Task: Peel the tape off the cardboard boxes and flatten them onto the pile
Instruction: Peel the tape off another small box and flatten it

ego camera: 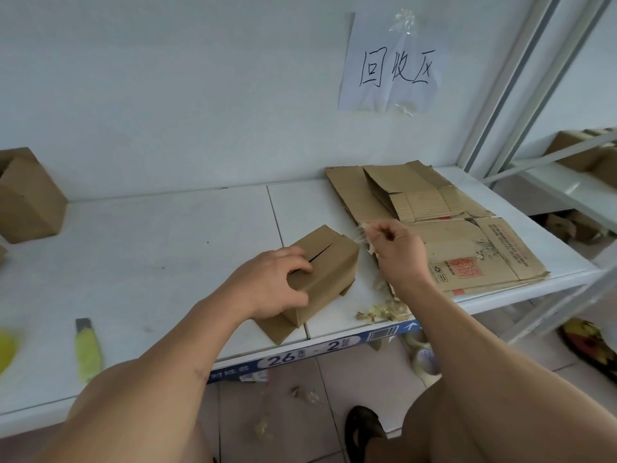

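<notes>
**Box held, tape pulled**

Two bare forearms fill the lower part of the head view, reaching over a white worktop [140,262]. A small box [325,265] is gripped by the left hand [277,282], whose fingers [300,262] are curled over its top and near side. The box stands near the front edge of the worktop, its top seam showing as an open slit and a bottom flap splayed out towards the camera. Just right of the box, a strip of clear tape [362,233] is pinched by the curled fingers of the right hand [399,250]; the strip runs from the box's far right corner to that hand. Behind and to the right of the right hand, a pile [467,235] of flattened cardboard lies on the worktop. Crumpled tape scraps [384,310] are seen at the worktop's front edge, below the right wrist. A yellow knife [87,350] lies at the left front. Another box [28,198] stands at the far left against the wall. A paper sign [394,68] is taped to the wall.
</notes>
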Motion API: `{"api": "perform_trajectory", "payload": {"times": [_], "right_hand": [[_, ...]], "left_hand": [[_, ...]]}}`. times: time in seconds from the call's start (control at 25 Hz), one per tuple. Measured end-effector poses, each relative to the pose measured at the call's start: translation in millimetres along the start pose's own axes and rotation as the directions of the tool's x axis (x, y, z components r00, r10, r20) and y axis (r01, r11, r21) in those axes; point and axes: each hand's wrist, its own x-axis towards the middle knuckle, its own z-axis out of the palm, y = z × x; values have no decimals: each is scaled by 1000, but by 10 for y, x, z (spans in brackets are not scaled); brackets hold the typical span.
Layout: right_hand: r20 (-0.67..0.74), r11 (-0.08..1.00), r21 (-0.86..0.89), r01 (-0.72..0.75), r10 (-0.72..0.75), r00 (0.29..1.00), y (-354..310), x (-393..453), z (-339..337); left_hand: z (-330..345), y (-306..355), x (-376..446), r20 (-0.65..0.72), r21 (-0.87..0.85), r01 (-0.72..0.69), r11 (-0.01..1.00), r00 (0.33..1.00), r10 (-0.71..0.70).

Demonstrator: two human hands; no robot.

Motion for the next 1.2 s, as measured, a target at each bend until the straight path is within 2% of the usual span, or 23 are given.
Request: {"api": "perform_trajectory", "payload": {"times": [0.08, 0.16, 0.28, 0.4, 0.48, 0.56, 0.64, 0.76, 0.8, 0.92, 1.08, 1.2], "right_hand": [[63, 1000, -17, -2, 3, 998, 64, -61, -136], [147, 992, -110, 55, -38, 988, 158, -137, -197], [113, 990, -117, 79, -66, 991, 244, -159, -288], [19, 997, -43, 59, -58, 998, 289, -114, -478], [121, 963, -205, 175, -152, 981, 354, -136, -521], [349, 832, -370, 413, -288, 892, 503, -224, -390], [529, 694, -428, 580, -328, 783, 654, -327, -242], [632, 453, -489, 746, -405, 661, 882, -367, -160], [638, 421, -505, 754, -407, 654, 909, -379, -171], [647, 474, -522, 709, -322, 691, 842, -382, -178], [675, 415, -603, 681, -188, 713, 749, -416, -124], [621, 451, -633, 629, -188, 760, 756, -457, -44]], "left_hand": [[-24, 17, -3, 4, -18, 18, 1000, 1000, -18], [-12, 72, -6, 22, 3, 29, 1000, 999, -29], [22, 134, -28, 26, 64, 12, 998, 1000, -14], [-88, 44, -75, -29, 103, 88, 991, 996, -85], [-114, -29, -86, -76, 83, 130, 988, 989, -124], [-41, -39, -79, -94, 81, 151, 985, 985, -143], [68, -26, -61, -118, 105, 172, 980, 980, -159], [133, -63, -52, -196, 155, 227, 961, 961, -195], [136, -82, -56, -205, 169, 241, 956, 957, -205], [134, -93, -63, -183, 173, 242, 955, 960, -210], [151, -72, -60, -167, 148, 208, 967, 969, -183], [150, -120, -40, -165, 68, 168, 983, 974, -155]]}}
